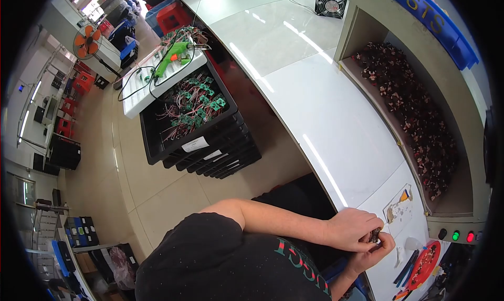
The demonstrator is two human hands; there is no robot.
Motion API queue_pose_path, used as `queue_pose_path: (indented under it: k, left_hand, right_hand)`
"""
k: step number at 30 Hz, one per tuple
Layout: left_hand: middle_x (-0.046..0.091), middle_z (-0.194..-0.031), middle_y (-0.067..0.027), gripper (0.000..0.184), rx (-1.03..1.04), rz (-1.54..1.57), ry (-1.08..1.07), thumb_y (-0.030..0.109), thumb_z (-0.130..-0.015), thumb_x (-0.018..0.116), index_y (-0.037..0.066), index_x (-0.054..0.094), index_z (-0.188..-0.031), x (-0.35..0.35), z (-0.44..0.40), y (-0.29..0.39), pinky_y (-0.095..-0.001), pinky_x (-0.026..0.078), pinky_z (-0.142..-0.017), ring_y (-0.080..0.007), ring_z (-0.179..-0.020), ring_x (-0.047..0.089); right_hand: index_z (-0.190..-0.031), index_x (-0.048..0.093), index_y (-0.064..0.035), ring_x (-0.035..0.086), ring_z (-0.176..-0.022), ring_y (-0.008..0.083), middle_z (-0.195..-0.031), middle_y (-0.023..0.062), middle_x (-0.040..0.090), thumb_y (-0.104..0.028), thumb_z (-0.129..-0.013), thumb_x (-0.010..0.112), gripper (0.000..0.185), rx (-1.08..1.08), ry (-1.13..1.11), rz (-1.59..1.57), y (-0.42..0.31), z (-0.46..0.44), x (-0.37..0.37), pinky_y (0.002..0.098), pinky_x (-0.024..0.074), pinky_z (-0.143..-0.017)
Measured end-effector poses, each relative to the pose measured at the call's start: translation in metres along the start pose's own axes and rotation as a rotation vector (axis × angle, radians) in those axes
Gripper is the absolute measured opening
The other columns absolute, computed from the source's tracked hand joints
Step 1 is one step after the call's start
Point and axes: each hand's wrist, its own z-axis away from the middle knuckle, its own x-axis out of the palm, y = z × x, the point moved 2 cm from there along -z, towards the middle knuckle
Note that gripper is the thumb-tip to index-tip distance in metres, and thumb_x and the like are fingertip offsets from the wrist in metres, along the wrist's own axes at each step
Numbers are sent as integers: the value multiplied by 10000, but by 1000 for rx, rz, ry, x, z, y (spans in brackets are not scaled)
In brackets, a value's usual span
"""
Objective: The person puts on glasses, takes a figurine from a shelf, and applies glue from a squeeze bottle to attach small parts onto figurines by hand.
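Note:
My left hand (353, 229) and my right hand (371, 256) meet above the near edge of the white worktable (336, 112). Between their closed fingertips is a small dark part (374, 235), mostly covered, so its kind does not show. A white patch with worn marks and a small yellow-and-dark piece (404, 196) lies on the table just beyond the hands. To the right of them is a red dish (426, 264) holding small pieces. Beside the dish lie dark-handled tools (405, 269).
A deep shelf bay (415, 117) holds a heap of small dark-red parts. Green and red lights (455, 236) sit below it. Stacked black crates (210, 143) hold green circuit boards, with a green glue gun (170, 59) on a white tray above. A small fan (331, 4) stands farther back.

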Motion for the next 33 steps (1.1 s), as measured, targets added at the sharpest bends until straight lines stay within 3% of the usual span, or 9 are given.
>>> queue_pose_path:
  k: [6,10,20,33]
  left_hand:
    - [595,-789,-81,409,-24,-2,-21,374,-768,677,74,540,-1010,0,-3,4,-389,481,-613,-284,-748,618]
    - [595,-794,-79,410,-29,-12,-37,387,-781,662,71,541,-1014,2,-3,1,-388,478,-608,-278,-755,620]
    - [592,-789,-72,402,-14,-2,-28,395,-788,655,82,542,-1012,1,-1,-2,-380,478,-602,-270,-748,621]
    - [590,-790,-67,399,4,-12,-9,378,-771,671,84,544,-1009,3,-1,-4,-377,482,-595,-270,-740,623]
  right_hand:
    - [-1000,458,-41,450,-917,211,-976,82,417,-122,-842,700,299,-13,43,0,-2,-2,1,316,398,-816]
    - [-1004,453,-32,439,-950,209,-988,82,412,-97,-836,684,293,7,28,-3,0,0,1,326,380,-884]
    - [-994,436,-35,431,-931,196,-986,77,396,-53,-827,662,282,29,3,-2,0,0,2,312,384,-860]
    - [-1008,447,-50,440,-918,197,-978,70,406,-127,-848,686,298,14,3,12,-3,-1,2,312,400,-809]
